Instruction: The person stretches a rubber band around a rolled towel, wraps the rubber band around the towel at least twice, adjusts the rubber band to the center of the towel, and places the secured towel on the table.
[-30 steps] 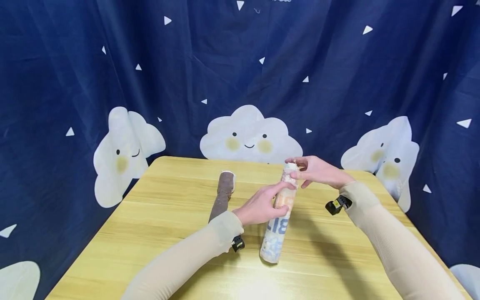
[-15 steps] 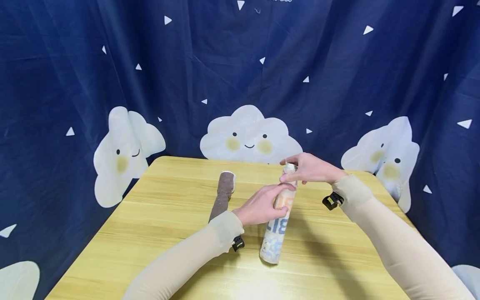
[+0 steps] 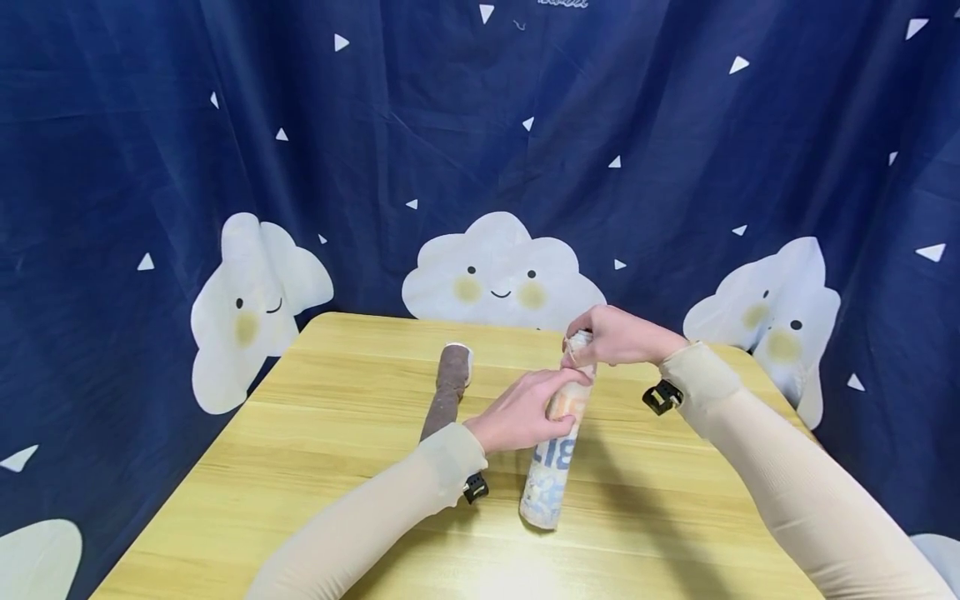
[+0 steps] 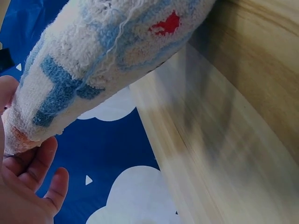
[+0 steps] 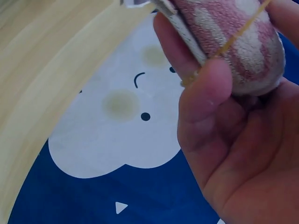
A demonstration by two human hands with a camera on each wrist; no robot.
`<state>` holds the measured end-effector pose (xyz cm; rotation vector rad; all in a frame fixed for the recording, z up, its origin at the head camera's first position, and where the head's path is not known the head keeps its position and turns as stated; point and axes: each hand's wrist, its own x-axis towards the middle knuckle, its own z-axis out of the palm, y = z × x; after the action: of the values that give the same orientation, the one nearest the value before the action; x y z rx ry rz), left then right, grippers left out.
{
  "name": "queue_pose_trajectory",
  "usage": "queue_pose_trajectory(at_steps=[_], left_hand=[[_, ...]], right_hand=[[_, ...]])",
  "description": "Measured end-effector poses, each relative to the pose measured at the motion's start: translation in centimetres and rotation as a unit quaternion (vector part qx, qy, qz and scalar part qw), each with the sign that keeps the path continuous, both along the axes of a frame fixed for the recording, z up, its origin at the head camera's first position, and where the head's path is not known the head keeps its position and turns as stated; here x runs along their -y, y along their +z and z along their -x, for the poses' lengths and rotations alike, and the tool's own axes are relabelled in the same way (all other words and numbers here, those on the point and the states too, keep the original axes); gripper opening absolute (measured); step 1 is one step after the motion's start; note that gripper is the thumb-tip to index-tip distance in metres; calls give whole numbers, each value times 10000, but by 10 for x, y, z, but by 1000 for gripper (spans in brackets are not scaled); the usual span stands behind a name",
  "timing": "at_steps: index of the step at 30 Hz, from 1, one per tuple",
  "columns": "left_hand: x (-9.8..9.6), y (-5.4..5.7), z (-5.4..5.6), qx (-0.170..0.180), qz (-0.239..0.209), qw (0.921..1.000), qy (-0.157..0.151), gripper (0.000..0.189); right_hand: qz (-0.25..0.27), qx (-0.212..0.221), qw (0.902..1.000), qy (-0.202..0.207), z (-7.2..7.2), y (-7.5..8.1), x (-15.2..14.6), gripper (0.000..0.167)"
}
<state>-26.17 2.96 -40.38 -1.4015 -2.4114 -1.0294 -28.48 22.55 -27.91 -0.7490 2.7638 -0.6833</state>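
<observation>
A pale rolled towel (image 3: 551, 475) with blue and orange print stands tilted, its lower end close over the table. My left hand (image 3: 521, 412) grips it above the middle, thumb on the near side. At the upper end is my right hand (image 3: 618, 337), fingers and thumb curved around the tip. The right wrist view shows a thin yellowish rubber band (image 5: 245, 29) stretched across the pink-and-white end of the roll, held at the thumb and running toward the other fingers. In the left wrist view the towel's terry surface (image 4: 65, 88) shows blue figures and a red patch.
A second rolled towel (image 3: 450, 383), brown with a white edge, lies on the wooden table (image 3: 315, 433), partly hidden behind my left forearm. A dark blue curtain (image 3: 360, 142) with white clouds and triangles surrounds the table's far side and both flanks.
My right hand has moved a little left and its fingers have come in around the towel's top end. The left hand and the brown towel stay in place.
</observation>
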Motion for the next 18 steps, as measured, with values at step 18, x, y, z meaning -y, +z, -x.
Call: queue_pose_trajectory(at_steps=[18], left_hand=[[7, -2, -7, -971, 130, 9951, 146, 53]], right_hand=[[27, 876, 9958, 278, 2, 9, -6, 12]])
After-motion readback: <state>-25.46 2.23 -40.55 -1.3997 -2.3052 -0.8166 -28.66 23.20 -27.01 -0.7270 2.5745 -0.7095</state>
